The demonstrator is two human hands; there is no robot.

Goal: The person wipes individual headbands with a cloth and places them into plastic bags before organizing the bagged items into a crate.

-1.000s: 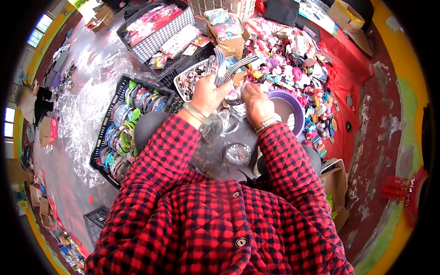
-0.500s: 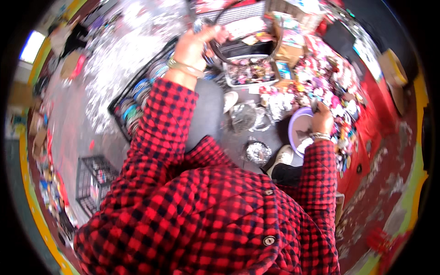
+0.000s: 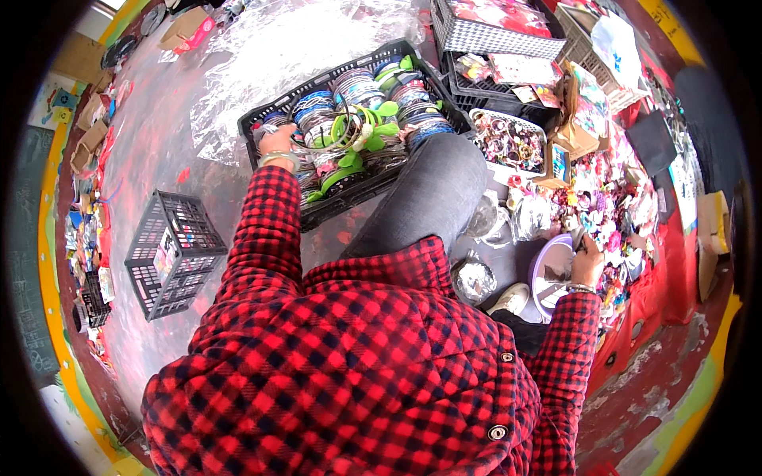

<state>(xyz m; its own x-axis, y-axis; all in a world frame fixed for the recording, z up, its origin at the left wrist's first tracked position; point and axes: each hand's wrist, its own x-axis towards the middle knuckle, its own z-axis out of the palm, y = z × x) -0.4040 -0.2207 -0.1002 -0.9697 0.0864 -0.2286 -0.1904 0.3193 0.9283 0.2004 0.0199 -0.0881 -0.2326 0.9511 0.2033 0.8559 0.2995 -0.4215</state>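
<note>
My left hand (image 3: 278, 144) is closed round one end of a thin dark headband (image 3: 319, 148), over the left part of a black plastic crate (image 3: 313, 214). Rows of headbands in blue, white and other colours (image 3: 353, 89) fill that crate, and bright green leaf-shaped pieces (image 3: 373, 135) lie on them near the held hoop. At the right, my right hand (image 3: 588, 262) is closed beside a purple-rimmed basin (image 3: 536, 279). A small dark grey thing shows at its fingertips, too small to name.
A white basket of small hair accessories (image 3: 509, 144) stands beyond my knee. Stacked crates (image 3: 500, 36) rise behind it. A colourful heap of accessories (image 3: 607, 202) spreads at the right. An upright black crate (image 3: 171, 258) stands at left, and clear plastic sheeting (image 3: 270, 63) covers floor behind.
The view has swung left. My left hand has brought the headband from beside the white basket down over the crate of headbands. My right hand stays by the basin.
</note>
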